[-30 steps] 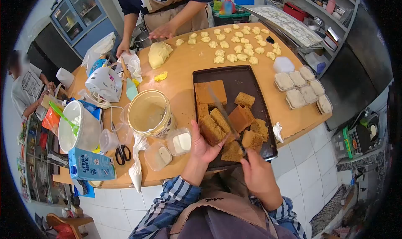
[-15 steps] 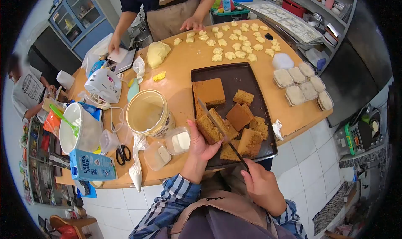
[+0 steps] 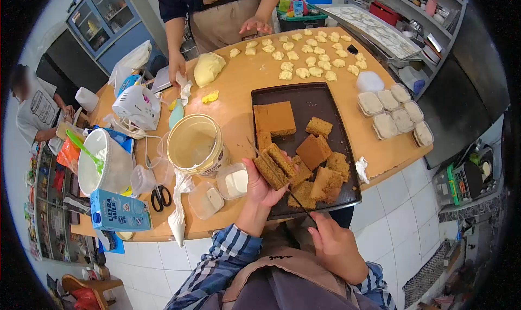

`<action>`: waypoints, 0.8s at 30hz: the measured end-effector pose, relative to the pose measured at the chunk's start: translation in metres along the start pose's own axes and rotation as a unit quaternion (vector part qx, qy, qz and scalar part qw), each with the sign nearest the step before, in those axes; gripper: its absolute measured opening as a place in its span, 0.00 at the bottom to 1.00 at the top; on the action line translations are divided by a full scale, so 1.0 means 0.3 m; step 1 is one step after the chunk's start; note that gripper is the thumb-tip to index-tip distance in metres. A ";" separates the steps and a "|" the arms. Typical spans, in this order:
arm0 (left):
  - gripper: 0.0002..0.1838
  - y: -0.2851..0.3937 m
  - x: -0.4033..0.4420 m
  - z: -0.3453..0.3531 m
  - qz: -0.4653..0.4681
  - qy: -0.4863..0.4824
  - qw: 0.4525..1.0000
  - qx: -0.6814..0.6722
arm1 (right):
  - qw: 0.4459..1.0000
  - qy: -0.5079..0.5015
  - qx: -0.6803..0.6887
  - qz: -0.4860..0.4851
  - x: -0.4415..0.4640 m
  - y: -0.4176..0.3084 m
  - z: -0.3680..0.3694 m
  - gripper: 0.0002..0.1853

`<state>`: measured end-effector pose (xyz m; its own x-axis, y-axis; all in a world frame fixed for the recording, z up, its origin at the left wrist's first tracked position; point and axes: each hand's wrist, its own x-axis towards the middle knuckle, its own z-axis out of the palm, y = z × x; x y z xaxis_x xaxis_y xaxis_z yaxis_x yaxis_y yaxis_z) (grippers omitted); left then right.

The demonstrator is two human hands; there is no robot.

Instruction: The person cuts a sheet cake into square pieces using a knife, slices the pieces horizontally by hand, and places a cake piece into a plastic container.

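Observation:
A piece of brown sponge cake [image 3: 267, 170] rests in my left hand [image 3: 260, 188], whose fingers curl round it over the near left edge of the dark baking tray [image 3: 325, 101]. A lengthwise split runs through that piece. My right hand [image 3: 341, 246] is closed on the handle of a long knife [image 3: 302, 206]. The blade passes into or behind the held cake, mostly hidden, and what looks like its tip shows beyond the far left end. On the tray lie a larger uncut cake block [image 3: 275, 117] and several smaller cut pieces [image 3: 313, 151].
Left of the tray stand a cream-coloured bucket [image 3: 192, 141], small plastic tubs [image 3: 234, 181], scissors [image 3: 161, 198], a piping bag [image 3: 177, 223] and a milk carton [image 3: 120, 211]. Lidded boxes [image 3: 386, 103] sit on the right. Across the table a person's hand [image 3: 256, 25] hovers near dough pieces [image 3: 304, 60].
The blade, earlier lying across the top of the held cake, is now mostly hidden in or behind it. The split has become visible. The person opposite has put down a white flat object.

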<state>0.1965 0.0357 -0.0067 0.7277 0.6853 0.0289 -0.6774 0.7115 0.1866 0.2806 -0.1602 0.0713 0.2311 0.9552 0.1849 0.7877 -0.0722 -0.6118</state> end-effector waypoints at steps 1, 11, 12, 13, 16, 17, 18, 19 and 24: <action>0.43 0.000 0.003 -0.007 0.002 -0.005 1.000 -0.001 | 1.000 0.003 0.002 -0.005 -0.001 0.002 0.001 0.15; 0.41 0.005 0.006 -0.006 0.011 -0.029 0.999 0.026 | 1.000 0.005 -0.008 -0.018 -0.008 0.007 0.002 0.18; 0.41 0.005 0.006 -0.006 0.011 -0.028 0.999 0.026 | 1.000 0.003 -0.015 -0.021 -0.009 0.008 0.002 0.19; 0.41 0.004 0.005 -0.004 0.012 -0.027 0.999 0.026 | 1.000 0.003 -0.017 -0.022 -0.009 0.008 0.002 0.18; 0.42 0.003 0.004 0.001 0.011 -0.028 0.999 0.013 | 0.999 0.006 -0.021 -0.026 -0.009 0.008 0.004 0.18; 0.42 0.002 0.004 0.002 0.011 -0.028 1.000 0.007 | 0.999 0.008 -0.018 -0.027 -0.010 0.009 0.005 0.18; 0.42 0.004 0.004 0.000 0.014 -0.026 0.999 0.014 | 0.999 0.010 -0.016 -0.028 -0.011 0.010 0.006 0.18; 0.42 0.006 0.004 -0.005 0.016 -0.024 0.999 0.022 | 0.999 0.012 -0.015 -0.025 -0.011 0.009 0.007 0.18; 0.42 0.006 0.004 0.000 0.024 -0.035 0.999 0.029 | 1.000 0.000 0.005 0.006 -0.008 -0.011 -0.005 0.16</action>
<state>0.1961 0.0379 -0.0064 0.7014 0.7047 0.1068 -0.7060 0.6664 0.2399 0.2783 -0.1627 0.0741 0.2402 0.9545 0.1768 0.7791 -0.0809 -0.6216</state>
